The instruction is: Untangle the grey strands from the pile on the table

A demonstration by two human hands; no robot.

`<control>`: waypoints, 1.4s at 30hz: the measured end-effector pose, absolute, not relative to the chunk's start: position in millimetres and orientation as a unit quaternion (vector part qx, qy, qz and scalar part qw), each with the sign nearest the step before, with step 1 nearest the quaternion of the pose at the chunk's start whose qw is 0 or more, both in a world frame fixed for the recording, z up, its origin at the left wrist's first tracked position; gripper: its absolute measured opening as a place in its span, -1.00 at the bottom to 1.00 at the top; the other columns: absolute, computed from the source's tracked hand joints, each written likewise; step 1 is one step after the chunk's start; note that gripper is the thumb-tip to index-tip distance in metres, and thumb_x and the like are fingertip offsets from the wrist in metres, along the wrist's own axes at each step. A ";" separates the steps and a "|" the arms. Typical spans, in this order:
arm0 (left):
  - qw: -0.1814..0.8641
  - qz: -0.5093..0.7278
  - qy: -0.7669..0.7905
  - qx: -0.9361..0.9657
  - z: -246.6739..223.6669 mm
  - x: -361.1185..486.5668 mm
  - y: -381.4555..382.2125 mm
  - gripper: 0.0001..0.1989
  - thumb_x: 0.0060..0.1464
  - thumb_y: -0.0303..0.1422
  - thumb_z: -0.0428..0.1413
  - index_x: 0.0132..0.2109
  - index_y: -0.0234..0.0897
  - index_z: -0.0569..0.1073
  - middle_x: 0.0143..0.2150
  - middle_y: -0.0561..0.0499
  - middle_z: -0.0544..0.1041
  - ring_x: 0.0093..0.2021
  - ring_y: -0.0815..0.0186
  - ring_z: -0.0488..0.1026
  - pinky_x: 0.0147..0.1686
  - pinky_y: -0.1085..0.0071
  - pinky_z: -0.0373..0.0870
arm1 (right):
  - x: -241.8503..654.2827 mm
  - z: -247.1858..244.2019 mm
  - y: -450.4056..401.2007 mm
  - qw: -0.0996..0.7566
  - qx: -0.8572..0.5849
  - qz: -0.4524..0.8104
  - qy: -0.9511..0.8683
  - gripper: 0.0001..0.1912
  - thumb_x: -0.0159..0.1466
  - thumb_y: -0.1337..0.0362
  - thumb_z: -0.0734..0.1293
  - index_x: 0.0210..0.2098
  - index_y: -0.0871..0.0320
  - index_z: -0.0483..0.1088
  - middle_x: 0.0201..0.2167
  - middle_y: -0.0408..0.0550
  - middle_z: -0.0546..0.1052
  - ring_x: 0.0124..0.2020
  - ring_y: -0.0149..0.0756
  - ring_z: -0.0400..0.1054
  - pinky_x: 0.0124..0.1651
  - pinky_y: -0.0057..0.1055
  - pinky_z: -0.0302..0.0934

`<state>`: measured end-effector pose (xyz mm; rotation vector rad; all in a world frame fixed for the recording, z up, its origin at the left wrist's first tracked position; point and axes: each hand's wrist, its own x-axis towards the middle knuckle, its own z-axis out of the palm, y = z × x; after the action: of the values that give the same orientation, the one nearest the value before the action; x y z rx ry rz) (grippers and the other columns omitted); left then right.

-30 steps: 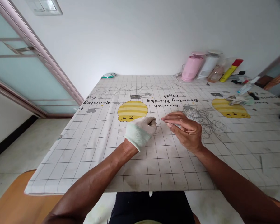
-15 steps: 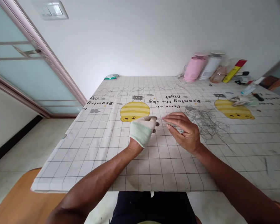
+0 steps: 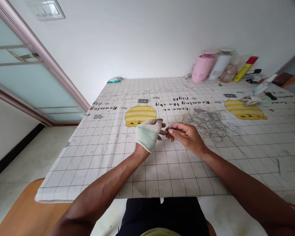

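Observation:
My left hand [image 3: 149,131], in a white and pale green work glove with grey fingertips, is closed over the middle of the table. A thin wire shows between its fingers and my right hand. My bare right hand [image 3: 186,136] is pinched on that wire, its fingertips almost meeting the gloved ones. The wire is too fine to follow inside the grip. Just beyond my right hand lies a loose tangle of thin grey wire [image 3: 211,123]. Several bent wire pieces [image 3: 147,92] rest in a row farther back.
A checked tablecloth [image 3: 93,173] covers the table. At the back right stand a pink appliance [image 3: 203,67], a white one [image 3: 221,65], a yellow and red box [image 3: 245,68] and a clear bottle [image 3: 264,84]. A crumpled glove [image 3: 254,100] lies nearer. A green packet [image 3: 114,80] sits back left.
My right hand's fingers, earlier spread more, have come together in a pinch and moved closer to the gloved left hand. The view has shifted slightly.

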<state>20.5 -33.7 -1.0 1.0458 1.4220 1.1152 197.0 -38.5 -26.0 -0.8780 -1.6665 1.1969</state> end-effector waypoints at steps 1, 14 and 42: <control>0.508 0.459 0.587 0.431 -3.0 21.1 -32.4 -0.69 0.24 -0.28 0.13 0.04 -0.28 0.63 -0.06 -0.12 0.70 -0.34 0.22 0.69 -0.54 0.43 0.50 | 197.3 -25.6 -38.1 0.435 -0.350 0.487 -0.671 -0.73 0.41 0.02 0.44 -0.17 0.09 0.61 -0.33 -0.04 0.65 -0.30 -0.23 0.55 -0.29 -0.30 0.47; 0.577 0.513 0.509 0.381 -11.1 15.3 -27.3 -0.85 0.22 -0.35 0.17 -0.14 -0.35 0.54 -0.23 -0.13 0.66 -0.38 0.28 0.62 -0.34 0.34 0.61 | 197.6 -33.2 -29.3 0.495 -0.372 0.573 -0.537 -0.62 0.31 -0.07 0.52 -0.22 0.14 0.58 -0.27 0.08 0.70 -0.33 -0.09 0.65 -0.46 -0.32 0.50; 0.107 0.147 0.503 0.845 -6.1 -8.4 -17.8 -0.56 0.20 -0.46 0.18 0.21 -0.09 0.55 0.46 -0.09 0.32 0.27 0.06 0.45 0.14 0.19 0.48 | 224.4 -23.8 -13.3 0.472 -0.408 0.537 -0.567 -0.67 0.32 0.00 0.51 -0.34 0.17 0.58 -0.38 0.07 0.67 -0.47 -0.16 0.59 -0.55 -0.37 0.37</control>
<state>-8.4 -17.8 -6.1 2.4872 1.4813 0.4323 224.4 -13.3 -23.8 -0.9983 -1.3889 1.3156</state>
